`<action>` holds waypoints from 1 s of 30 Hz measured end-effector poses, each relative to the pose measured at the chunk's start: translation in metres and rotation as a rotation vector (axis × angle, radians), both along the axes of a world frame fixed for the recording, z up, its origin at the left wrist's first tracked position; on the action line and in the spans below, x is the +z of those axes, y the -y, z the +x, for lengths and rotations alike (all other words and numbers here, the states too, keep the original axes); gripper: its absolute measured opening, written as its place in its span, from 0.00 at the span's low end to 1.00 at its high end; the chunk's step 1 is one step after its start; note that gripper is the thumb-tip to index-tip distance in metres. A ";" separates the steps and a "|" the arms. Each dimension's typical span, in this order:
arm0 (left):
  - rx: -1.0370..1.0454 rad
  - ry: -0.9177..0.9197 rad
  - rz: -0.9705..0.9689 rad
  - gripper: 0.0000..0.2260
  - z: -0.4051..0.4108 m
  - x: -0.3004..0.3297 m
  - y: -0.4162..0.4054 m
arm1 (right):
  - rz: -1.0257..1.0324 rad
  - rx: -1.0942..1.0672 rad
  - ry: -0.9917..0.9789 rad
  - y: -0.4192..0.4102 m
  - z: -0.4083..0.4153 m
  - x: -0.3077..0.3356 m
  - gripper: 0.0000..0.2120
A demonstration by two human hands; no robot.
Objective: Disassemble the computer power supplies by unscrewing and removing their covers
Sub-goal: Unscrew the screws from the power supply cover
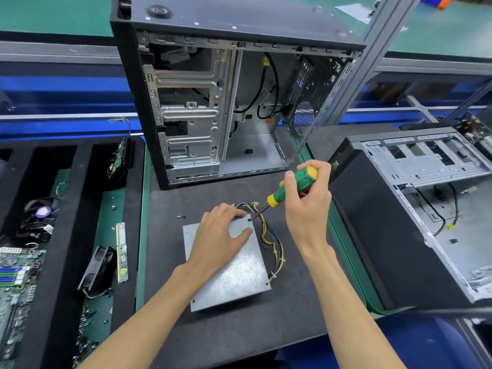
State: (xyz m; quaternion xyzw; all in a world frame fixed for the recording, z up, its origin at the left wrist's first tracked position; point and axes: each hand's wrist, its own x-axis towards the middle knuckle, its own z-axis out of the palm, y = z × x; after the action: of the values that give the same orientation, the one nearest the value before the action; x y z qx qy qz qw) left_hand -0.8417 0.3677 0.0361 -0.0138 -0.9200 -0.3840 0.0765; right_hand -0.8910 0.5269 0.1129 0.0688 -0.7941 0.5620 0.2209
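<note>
A grey metal power supply (pixel 231 265) is lying flat on the dark mat (pixel 239 334) that is covering the middle of the counter, its plain cover facing up and its corners turned slightly askew to the mat's edges. The left hand (pixel 222 235) is pressing down on the far part of the cover, palm flat and fingers (pixel 234 213) spread and mostly straight, the thumb reaching toward the far right corner. The right hand (pixel 308 201) is gripping a green and yellow screwdriver (pixel 290 189), its fingers curling round the handle, and the dark shaft is slanting down to the left so that the tip is sitting on a screw (pixel 249 220) at the cover's far right corner. A bundle of yellow, black and purple cables (pixel 274 243) is trailing out from the far edge of the unit and looping along its right side. A loose screw (pixel 181 217) is lying on the mat, to the left of the unit's far corner. Behind the unit, an open computer case (pixel 229 102) is standing upright with its bare metal interior showing, and a second case (pixel 415 209) is lying on its side to the right. On the left, a black foam tray (pixel 87 209) is sitting with a memory stick (pixel 122 253), a small fan (pixel 97 267) and a motherboard (pixel 16 283) around it.
</note>
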 end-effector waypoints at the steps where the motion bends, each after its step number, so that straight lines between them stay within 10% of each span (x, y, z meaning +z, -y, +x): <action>1: -0.001 -0.001 0.000 0.13 0.000 0.000 0.000 | -0.006 0.000 0.000 0.000 0.000 0.001 0.07; 30: 0.002 -0.020 -0.003 0.13 0.000 -0.005 0.002 | 0.264 0.097 -0.005 0.000 0.003 0.017 0.09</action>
State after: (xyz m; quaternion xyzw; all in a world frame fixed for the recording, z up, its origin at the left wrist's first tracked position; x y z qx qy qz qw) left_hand -0.8416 0.3658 0.0307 -0.0169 -0.9197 -0.3826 0.0859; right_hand -0.8880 0.5267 0.1298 0.1371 -0.8565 0.4623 0.1841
